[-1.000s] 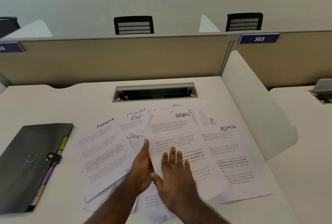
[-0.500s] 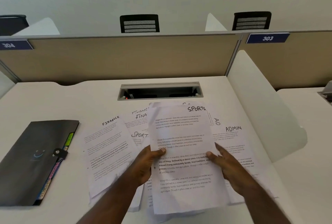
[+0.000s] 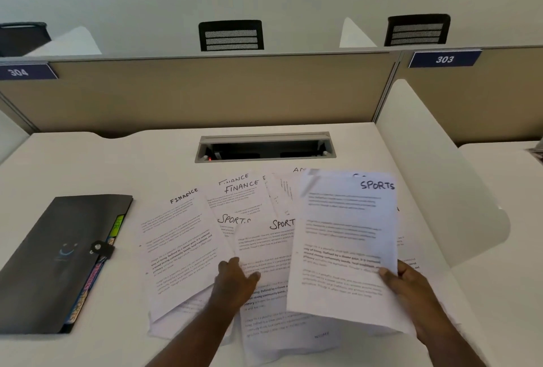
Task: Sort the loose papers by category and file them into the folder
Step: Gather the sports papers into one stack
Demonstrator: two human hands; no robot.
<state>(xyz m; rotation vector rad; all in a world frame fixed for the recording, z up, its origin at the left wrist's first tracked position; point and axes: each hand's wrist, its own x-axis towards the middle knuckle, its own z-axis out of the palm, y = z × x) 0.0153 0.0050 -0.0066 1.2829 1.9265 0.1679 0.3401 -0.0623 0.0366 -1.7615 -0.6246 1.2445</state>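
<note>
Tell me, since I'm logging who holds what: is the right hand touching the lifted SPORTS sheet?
Touching. The head view shows the right hand pinching the lifted SPORTS sheet at its right edge, thumb on the printed face.

A second ago both hands lay flat side by side on the spread of papers [image 3: 188, 252]. Half a second ago they held one SPORTS sheet [image 3: 343, 249] between them, raised over the middle of the pile. Now the right hand [image 3: 411, 290] alone grips that sheet by its right edge and has carried it to the right, over the ADMIN pages. The left hand [image 3: 232, 281] has let go and dropped back onto the pile, fingers on another sheet headed SPORT, which the move has uncovered. The view has also shifted slightly left.
</note>
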